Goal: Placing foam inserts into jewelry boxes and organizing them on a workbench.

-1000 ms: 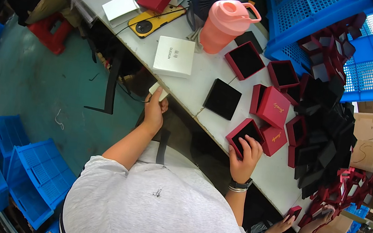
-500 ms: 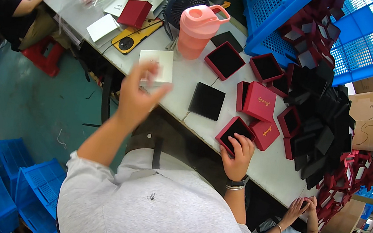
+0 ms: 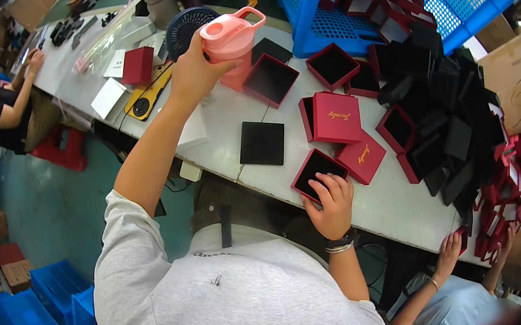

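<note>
Now the left hand [image 3: 195, 72] wraps wide around the pink bottle [image 3: 237, 46] toward the desk [image 3: 219, 150]'s far edge; right hand [image 3: 331, 208], half-curled, holds the red box [image 3: 305, 170], black-lined but uncovered, by the front edge

The white worktop [image 3: 399, 210] carries an open red square box [image 3: 320, 168] near, a yellow rectangular phone [image 3: 154, 92] left, heaped black pads [image 3: 437, 120] right.

- Pink bottle [image 3: 232, 38]: I count one.
- Bare hands [image 3: 332, 206] of the worker: two.
- Open red boxes [image 3: 271, 80]: at least five.
- Red lids [image 3: 337, 118] with gold writing: two.
- Round dark fan [image 3: 182, 30]: one.
- Yellow phone [image 3: 145, 99]: one.
- Co-workers [image 3: 3, 115]: two.
- Piled black pads [image 3: 458, 137]: too many for counting exactly.
</note>
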Demonstrator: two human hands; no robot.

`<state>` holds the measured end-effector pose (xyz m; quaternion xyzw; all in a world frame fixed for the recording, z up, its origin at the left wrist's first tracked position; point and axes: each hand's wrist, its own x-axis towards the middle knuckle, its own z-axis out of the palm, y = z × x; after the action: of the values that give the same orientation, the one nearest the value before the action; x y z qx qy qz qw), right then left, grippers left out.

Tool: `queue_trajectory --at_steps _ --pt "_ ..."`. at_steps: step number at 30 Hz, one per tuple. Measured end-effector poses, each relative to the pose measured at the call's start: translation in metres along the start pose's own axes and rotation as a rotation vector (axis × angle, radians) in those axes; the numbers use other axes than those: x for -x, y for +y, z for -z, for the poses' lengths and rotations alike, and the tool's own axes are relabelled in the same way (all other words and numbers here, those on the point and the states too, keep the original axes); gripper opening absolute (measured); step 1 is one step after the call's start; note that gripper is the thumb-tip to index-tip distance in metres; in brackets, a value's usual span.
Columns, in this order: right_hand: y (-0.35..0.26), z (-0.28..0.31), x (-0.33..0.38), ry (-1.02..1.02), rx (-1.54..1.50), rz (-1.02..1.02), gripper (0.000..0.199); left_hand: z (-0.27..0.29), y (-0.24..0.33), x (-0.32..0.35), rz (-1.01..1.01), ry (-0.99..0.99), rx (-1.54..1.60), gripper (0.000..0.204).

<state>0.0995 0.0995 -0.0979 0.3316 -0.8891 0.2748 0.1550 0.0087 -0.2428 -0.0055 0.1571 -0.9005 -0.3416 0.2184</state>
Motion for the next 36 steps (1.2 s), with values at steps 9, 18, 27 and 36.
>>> queue_trajectory --at_steps 9,18,27,36 --pt "0.002 0.004 0.000 -0.008 -0.021 -0.060 0.036 -0.021 0.015 -0.075 -0.157 0.065 0.007 0.077" --pt "0.005 0.004 0.001 -0.003 -0.044 -0.055 0.036 -0.077 -0.003 -0.159 -0.084 0.124 -0.097 0.088" --pt "0.007 0.007 0.002 0.008 -0.035 -0.074 0.038 -0.048 -0.011 -0.192 -0.106 0.177 -0.190 0.090" --pt "0.006 0.007 0.002 0.002 -0.036 -0.068 0.038 -0.048 -0.027 -0.222 0.103 0.060 -0.430 0.093"
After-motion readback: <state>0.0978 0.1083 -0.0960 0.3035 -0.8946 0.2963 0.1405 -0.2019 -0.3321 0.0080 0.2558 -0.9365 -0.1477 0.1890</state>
